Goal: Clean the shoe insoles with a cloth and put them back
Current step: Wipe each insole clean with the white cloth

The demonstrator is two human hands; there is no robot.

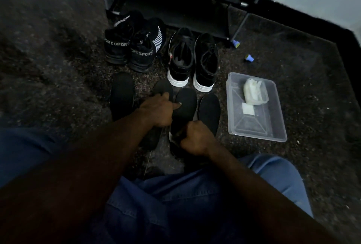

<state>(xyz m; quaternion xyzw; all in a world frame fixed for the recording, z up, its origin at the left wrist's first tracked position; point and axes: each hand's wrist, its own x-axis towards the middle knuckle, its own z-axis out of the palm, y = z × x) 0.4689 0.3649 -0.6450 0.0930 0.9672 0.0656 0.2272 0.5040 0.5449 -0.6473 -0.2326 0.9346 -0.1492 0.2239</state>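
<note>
Head view, dim light. The right hand (pixel 195 140) is closed, fingers curled, around the heel end of the held insole (pixel 185 105), which lies toe-away on the dark carpet (pixel 58 58). A pale scrap (pixel 171 136) is seen at the left edge of this grip; whether it is a cloth cannot be told. Beyond the grip and slightly to its left, the left hand (pixel 158 110) is laid knuckles-up, one fingertip set on the held insole; whether anything is gripped by it cannot be told. A second insole (pixel 162 87) is partly covered by the left hand, a third insole (pixel 122 93) is placed further left of the grip, and a fourth insole (pixel 209 111) lies just to its right. Farther beyond the grip, white-soled shoes (pixel 192 62) and striped sport shoes (pixel 134 44) are stood before a rack (pixel 175 3). To the right of the grip a clear tray (pixel 281 126) is set down, with white wadding (pixel 254 91) inside.
</note>
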